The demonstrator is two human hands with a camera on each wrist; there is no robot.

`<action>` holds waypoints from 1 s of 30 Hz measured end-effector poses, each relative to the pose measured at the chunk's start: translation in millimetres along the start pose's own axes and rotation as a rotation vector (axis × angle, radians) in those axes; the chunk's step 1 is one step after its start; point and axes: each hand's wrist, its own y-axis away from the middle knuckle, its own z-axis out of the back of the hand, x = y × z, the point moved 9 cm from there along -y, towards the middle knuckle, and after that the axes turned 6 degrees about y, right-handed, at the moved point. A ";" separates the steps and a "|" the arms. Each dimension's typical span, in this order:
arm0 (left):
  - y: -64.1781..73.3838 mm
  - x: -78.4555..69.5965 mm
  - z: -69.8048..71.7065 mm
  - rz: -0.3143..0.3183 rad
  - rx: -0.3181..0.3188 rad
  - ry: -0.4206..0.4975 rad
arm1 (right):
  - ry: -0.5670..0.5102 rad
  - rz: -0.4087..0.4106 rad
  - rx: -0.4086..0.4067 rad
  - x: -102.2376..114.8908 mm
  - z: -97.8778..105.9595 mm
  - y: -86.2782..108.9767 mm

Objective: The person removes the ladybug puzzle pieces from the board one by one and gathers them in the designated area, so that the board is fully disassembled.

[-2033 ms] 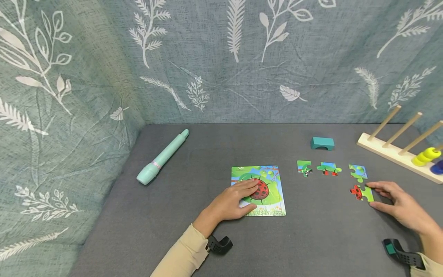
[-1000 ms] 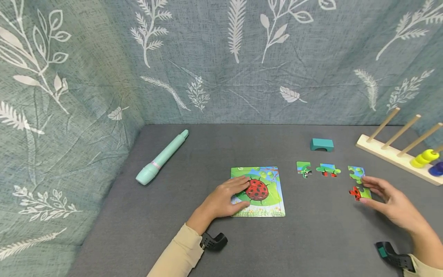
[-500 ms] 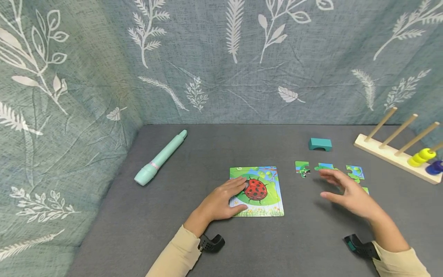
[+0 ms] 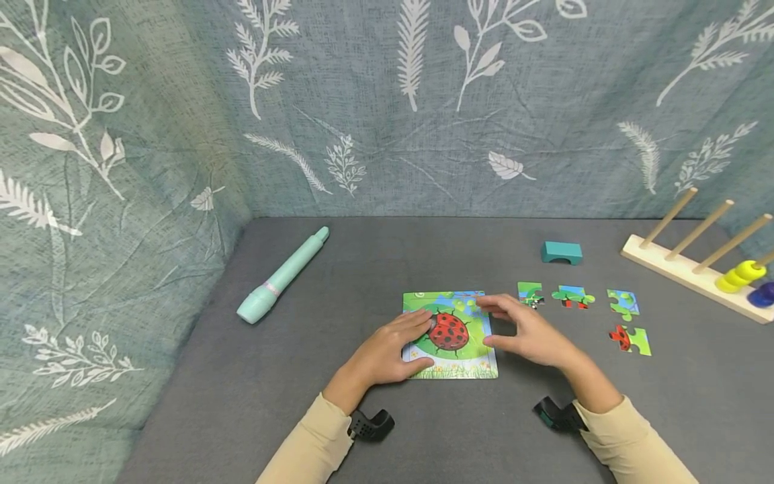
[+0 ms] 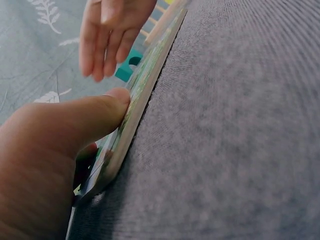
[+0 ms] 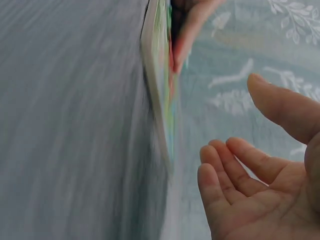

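Observation:
A square ladybug jigsaw puzzle (image 4: 449, 333) lies flat on the table in the head view. My left hand (image 4: 387, 349) rests on its left side, fingers and thumb spread over the picture. In the left wrist view the left thumb (image 5: 100, 117) lies along the puzzle's edge. My right hand (image 4: 532, 333) hovers at the puzzle's right edge with fingers extended and nothing held. The right wrist view shows its palm and fingers (image 6: 240, 170) apart from the board. Loose puzzle pieces lie to the right: a corner piece (image 4: 529, 292), a top piece (image 4: 573, 296), a blue-green piece (image 4: 623, 302) and a red-green piece (image 4: 639, 340).
A teal arch block (image 4: 562, 252) stands behind the loose pieces. At the far right is a wooden peg stand (image 4: 677, 263) with yellow and blue beads. A mint-green toy microphone-like stick (image 4: 284, 274) lies at the left. A leaf-patterned curtain (image 4: 375, 107) hangs behind the table.
My right hand has left the red-green piece at the right and moved left across to the puzzle's right edge. The left hand slid slightly left on the puzzle, uncovering more of the ladybug.

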 end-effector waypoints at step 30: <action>-1.3 -2.3 3.0 -0.027 -0.035 -0.015 | 0.215 -0.029 -0.065 10.5 -44.8 -22.9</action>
